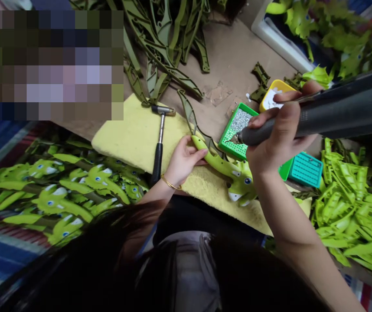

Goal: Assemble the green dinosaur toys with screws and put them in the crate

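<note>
My left hand pinches the tail end of a light green plastic toy dragon with a blue eye, lying on a yellow foam pad. A dark olive plastic piece runs out behind the tail. Wrapped in my right hand is a dark electric screwdriver. Its metal tip is over the holed front part of a green tray; whether it touches cannot be made out. Small silver screws fill the tray's back part. My right wrist partly covers the dragon's head end.
A hammer lies left of my left hand. Olive parts are heaped behind. A yellow container with white pieces and a teal box stand right. Green parts pile far right; several dragons lie left. Another person's area is blurred out.
</note>
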{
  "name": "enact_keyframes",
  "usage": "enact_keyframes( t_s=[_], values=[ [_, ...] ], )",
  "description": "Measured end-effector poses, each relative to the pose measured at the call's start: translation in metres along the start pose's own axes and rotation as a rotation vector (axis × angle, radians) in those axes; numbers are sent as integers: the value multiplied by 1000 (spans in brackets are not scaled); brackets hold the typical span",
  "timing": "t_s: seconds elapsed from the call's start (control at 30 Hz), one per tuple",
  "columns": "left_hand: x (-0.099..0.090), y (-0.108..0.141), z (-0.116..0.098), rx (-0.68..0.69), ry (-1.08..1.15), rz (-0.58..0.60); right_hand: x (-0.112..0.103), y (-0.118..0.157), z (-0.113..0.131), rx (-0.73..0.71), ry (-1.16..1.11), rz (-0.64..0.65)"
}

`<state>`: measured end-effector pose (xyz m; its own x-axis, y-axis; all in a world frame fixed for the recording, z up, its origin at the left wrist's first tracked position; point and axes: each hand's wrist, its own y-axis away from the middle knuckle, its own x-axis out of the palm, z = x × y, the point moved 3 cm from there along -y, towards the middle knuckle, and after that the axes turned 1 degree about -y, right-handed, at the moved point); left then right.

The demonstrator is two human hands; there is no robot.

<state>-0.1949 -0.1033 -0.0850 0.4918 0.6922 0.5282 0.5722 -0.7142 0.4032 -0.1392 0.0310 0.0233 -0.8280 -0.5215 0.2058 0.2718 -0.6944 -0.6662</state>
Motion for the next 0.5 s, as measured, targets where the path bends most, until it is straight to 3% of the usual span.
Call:
enact_keyframes(
  t_s=[0.1,0.2,0.37,0.5],
  values=[
    [1,-1,0,0,38,2,30,9,10,30,-64,45],
    [1,0,-1,10,59,8,49,22,6,44,-2,106],
    [1,2,1,22,62,17,44,39,-23,188,236,196],
    [1,-1,5,25,58,15,36,52,-39,247,266,227]
  ],
)
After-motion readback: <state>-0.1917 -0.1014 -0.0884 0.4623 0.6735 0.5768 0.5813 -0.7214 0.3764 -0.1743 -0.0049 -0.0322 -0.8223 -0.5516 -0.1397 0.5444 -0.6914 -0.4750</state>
